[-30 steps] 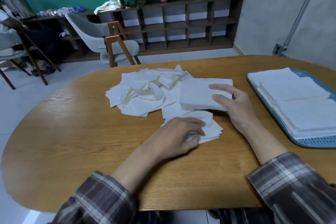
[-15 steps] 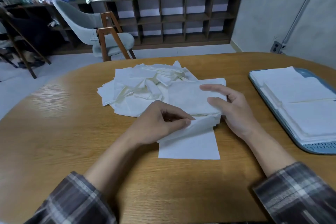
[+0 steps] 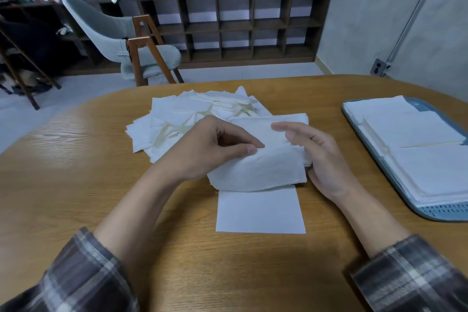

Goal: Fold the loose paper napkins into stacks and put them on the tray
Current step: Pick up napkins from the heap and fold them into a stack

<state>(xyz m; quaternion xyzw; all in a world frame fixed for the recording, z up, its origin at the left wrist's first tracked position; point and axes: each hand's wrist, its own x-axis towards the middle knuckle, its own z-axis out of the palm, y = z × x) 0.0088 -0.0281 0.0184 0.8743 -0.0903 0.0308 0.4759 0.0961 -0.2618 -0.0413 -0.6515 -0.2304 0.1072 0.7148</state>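
Plaid flannel sleeves [image 3: 83,276] (grey, cream), pushed-up cuffs

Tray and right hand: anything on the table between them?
Nothing: the head view shows bare table between the right hand, touching the stack, and the tray.
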